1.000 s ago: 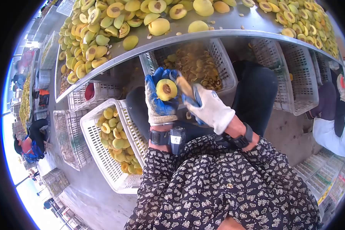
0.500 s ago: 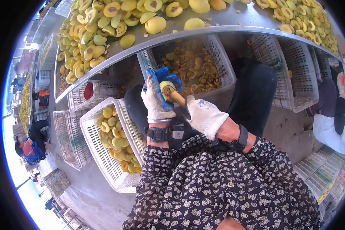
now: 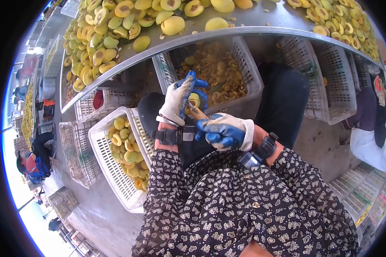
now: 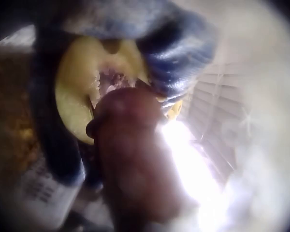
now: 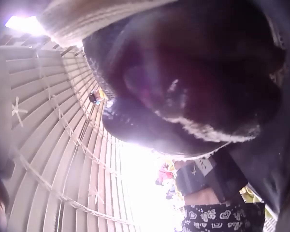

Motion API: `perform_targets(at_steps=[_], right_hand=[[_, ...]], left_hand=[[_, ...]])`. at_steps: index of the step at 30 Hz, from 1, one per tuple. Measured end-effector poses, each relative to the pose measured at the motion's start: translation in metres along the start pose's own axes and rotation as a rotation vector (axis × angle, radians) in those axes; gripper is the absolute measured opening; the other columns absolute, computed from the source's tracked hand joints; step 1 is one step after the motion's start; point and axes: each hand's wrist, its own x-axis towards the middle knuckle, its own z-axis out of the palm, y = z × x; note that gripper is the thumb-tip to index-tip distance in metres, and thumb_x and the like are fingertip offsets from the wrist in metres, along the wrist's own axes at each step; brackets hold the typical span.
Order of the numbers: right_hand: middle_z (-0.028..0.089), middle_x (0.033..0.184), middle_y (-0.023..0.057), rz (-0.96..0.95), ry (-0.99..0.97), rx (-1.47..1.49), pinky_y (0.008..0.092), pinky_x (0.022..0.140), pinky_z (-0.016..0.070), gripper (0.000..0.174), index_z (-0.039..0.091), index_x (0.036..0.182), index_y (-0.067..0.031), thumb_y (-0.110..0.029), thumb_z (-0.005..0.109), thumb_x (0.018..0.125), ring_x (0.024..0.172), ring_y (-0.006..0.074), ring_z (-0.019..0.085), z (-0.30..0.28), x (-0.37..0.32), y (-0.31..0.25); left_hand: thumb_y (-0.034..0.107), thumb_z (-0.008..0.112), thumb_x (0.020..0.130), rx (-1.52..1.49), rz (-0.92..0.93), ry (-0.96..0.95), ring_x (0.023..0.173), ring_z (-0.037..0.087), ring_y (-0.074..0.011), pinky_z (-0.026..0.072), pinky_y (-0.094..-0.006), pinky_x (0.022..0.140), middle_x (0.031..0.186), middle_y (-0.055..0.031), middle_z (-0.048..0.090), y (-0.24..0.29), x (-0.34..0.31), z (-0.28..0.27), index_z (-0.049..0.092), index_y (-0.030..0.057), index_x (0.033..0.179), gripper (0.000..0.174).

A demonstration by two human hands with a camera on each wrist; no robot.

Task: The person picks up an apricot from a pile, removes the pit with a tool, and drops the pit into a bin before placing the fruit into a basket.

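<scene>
My left hand (image 3: 176, 100), in a white glove with blue-coated fingers, holds a yellow-green peach half (image 3: 194, 100) over my lap. In the left wrist view the blue fingers curl round the peach half (image 4: 75, 106), whose hollow is ragged and reddish. My right hand (image 3: 227, 132), gloved alike, grips a wooden-handled pitting tool (image 3: 198, 113). The tool's rounded handle (image 4: 135, 154) fills the middle of the left wrist view, and its metal end is at the fruit's hollow. Dark gloved fingers (image 5: 135, 121) take up the right wrist view, hiding the tool there.
Heaps of peach halves (image 3: 92, 55) lie on the metal table (image 3: 167, 45) ahead. Below its edge stands a crate (image 3: 251, 70) of brown-yellow scraps. A white crate (image 3: 103, 150) with peach halves stands left of my legs. More crates (image 3: 319, 81) stand at the right.
The left hand has turned from palm-up to thumb-side up round the peach half. The right hand has brought the tool to the fruit's hollow and rolled over, showing its blue fingers.
</scene>
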Motion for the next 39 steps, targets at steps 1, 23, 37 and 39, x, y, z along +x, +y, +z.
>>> perform_targets(at_steps=[1,23,37,39], right_hand=[[0.044,0.058,-0.0039,-0.003,0.003,-0.003,0.0195,0.036,0.0279,0.015,0.051,0.088,-0.0092,-0.023,0.051,0.094,0.039,0.0046,0.036,-0.004,-0.001,0.001],[0.064,0.071,0.0167,-0.212,0.850,-1.150,0.0370,0.060,0.0494,0.028,0.056,0.095,0.0044,-0.021,0.046,0.087,0.067,0.0259,0.065,-0.047,0.000,-0.035],[0.057,0.062,0.0086,-0.300,0.860,-0.949,0.0339,0.048,0.0409,0.025,0.056,0.087,0.0026,-0.022,0.053,0.089,0.052,0.0198,0.054,-0.047,-0.016,-0.028],[0.058,0.062,0.0089,-0.283,0.852,-0.915,0.0342,0.048,0.0411,0.024,0.056,0.088,0.0023,-0.022,0.052,0.089,0.052,0.0198,0.054,-0.047,-0.020,-0.032]], left_hand=[[0.046,0.051,0.090,-0.001,0.003,-0.004,0.051,0.059,-0.0227,0.0493,-0.0335,0.046,0.065,-0.0110,0.061,0.001,0.002,0.001,0.058,-0.0038,0.103,0.052],[0.016,0.056,0.089,0.058,0.612,0.882,0.079,0.063,-0.0189,0.0508,-0.0264,0.072,0.090,-0.0099,0.065,0.019,-0.079,-0.079,0.060,-0.0031,0.105,0.025],[0.049,0.056,0.083,1.722,0.262,0.528,0.096,0.062,-0.0328,0.0468,-0.0405,0.084,0.100,-0.0180,0.065,0.154,0.085,0.106,0.062,0.0033,0.104,0.050],[0.052,0.059,0.080,1.844,0.239,0.404,0.097,0.061,-0.0337,0.0470,-0.0399,0.085,0.101,-0.0206,0.064,0.150,0.108,0.118,0.061,0.0013,0.104,0.056]])
